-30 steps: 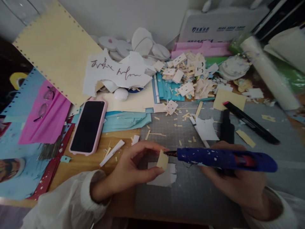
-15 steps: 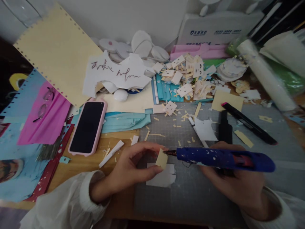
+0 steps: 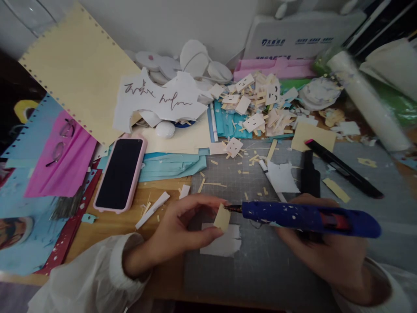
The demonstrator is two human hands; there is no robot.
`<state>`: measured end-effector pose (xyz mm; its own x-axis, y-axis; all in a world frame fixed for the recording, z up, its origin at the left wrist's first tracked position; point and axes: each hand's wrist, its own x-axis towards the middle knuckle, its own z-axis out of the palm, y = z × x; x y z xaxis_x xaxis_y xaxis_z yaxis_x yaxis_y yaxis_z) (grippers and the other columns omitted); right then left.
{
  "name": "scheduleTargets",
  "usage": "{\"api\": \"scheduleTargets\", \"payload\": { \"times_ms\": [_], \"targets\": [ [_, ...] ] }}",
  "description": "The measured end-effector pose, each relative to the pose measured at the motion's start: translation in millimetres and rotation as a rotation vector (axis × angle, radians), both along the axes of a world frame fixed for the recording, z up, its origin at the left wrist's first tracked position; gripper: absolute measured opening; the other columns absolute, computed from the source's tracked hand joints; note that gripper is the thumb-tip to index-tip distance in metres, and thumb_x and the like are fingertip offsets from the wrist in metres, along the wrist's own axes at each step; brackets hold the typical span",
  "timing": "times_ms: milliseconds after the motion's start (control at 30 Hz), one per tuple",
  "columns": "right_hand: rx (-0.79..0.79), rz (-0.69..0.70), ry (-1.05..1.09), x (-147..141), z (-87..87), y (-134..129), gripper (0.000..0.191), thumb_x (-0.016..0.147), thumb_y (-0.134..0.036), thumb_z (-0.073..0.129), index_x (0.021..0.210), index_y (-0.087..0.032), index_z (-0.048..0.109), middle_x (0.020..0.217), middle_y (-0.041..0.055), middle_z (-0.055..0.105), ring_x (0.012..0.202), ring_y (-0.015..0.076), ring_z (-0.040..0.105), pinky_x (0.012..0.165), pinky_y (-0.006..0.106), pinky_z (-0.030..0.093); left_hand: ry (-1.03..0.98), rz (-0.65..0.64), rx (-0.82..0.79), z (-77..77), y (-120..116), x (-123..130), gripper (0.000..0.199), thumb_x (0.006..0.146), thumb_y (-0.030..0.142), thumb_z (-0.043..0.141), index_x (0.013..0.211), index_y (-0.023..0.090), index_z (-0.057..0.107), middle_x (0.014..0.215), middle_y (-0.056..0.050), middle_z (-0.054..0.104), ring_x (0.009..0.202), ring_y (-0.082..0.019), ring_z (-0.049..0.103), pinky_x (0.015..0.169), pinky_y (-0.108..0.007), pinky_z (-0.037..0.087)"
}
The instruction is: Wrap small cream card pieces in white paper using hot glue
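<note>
Between the thumb and fingers of my left hand [image 3: 185, 230] is a small pale yellow paper piece [image 3: 222, 218], held above a white paper scrap [image 3: 224, 241] on the grey cutting mat [image 3: 254, 269]. My right hand [image 3: 329, 248] grips a blue glue gun [image 3: 293, 217], which lies sideways with its nozzle pointing left. The dark nozzle tip meets the upper edge of the yellow piece, or is very close to it. Part of my right hand is hidden behind the gun.
A pink-cased phone [image 3: 120, 174] lies left of the mat. Behind are a pile of small paper figures [image 3: 256, 104] and a white cut-out with handwriting [image 3: 163, 98]. A black marker [image 3: 345, 169] and a white pen [image 3: 272, 180] lie beyond my right hand.
The glue gun and my right hand have shifted very slightly right. My left hand keeps its hold on the yellow piece, almost unmoved.
</note>
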<state>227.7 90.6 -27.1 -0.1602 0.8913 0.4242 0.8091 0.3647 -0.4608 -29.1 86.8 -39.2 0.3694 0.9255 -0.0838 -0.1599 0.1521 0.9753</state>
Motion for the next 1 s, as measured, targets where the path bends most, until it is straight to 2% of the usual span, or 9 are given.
{"api": "scheduleTargets", "payload": {
  "times_ms": [133, 433, 600, 733, 1000],
  "targets": [
    [0.000, 0.031, -0.007, 0, 2.2, 1, 0.026, 0.085, -0.041, 0.059, 0.069, -0.021, 0.057, 0.069, 0.0046, 0.062, 0.057, 0.0164, 0.061, 0.050, 0.029, 0.045, 0.018, 0.001, -0.007, -0.7, -1, -1, 0.044, 0.074, 0.012, 0.077, 0.115, 0.025, 0.068, 0.112, -0.006, 0.069, 0.102, -0.019, 0.063, 0.092, -0.031, 0.050],
    [-0.112, -0.045, 0.030, 2, -1.8, -3, 0.026, 0.083, -0.046, 0.059, 0.074, -0.021, 0.057, 0.071, 0.0039, 0.062, 0.056, 0.0172, 0.063, 0.049, 0.030, 0.046, 0.068, -0.001, -0.015, 0.2, 0, -1, 0.043, 0.074, 0.017, 0.079, 0.116, 0.022, 0.069, 0.108, -0.008, 0.071, 0.100, -0.022, 0.065, 0.091, -0.034, 0.052],
    [-0.083, -0.022, 0.015, 3, -2.3, -3, 0.024, 0.085, -0.044, 0.056, 0.076, -0.022, 0.054, 0.072, 0.0029, 0.061, 0.055, 0.0160, 0.062, 0.049, 0.029, 0.047, 0.056, 0.014, -0.016, 1.3, 0, -1, 0.043, 0.073, 0.017, 0.080, 0.114, 0.024, 0.070, 0.108, -0.007, 0.072, 0.098, -0.020, 0.066, 0.088, -0.032, 0.053],
    [-0.026, 0.025, -0.017, 3, -1.2, -2, 0.020, 0.087, -0.042, 0.054, 0.086, -0.022, 0.053, 0.072, 0.0015, 0.062, 0.054, 0.0149, 0.063, 0.048, 0.027, 0.048, 0.041, 0.011, -0.032, 1.2, 0, -1, 0.044, 0.072, 0.017, 0.081, 0.114, 0.024, 0.071, 0.108, -0.007, 0.073, 0.097, -0.020, 0.066, 0.087, -0.031, 0.053],
    [0.034, 0.118, -0.032, -1, 8.9, 4, 0.014, 0.089, -0.039, 0.051, 0.090, -0.025, 0.048, 0.068, -0.0008, 0.061, 0.054, 0.0140, 0.065, 0.049, 0.024, 0.052, 0.080, 0.011, -0.051, 2.4, 1, 0, 0.042, 0.071, 0.024, 0.081, 0.112, 0.021, 0.072, 0.104, -0.009, 0.074, 0.094, -0.021, 0.067, 0.085, -0.032, 0.054]
  ]
}}
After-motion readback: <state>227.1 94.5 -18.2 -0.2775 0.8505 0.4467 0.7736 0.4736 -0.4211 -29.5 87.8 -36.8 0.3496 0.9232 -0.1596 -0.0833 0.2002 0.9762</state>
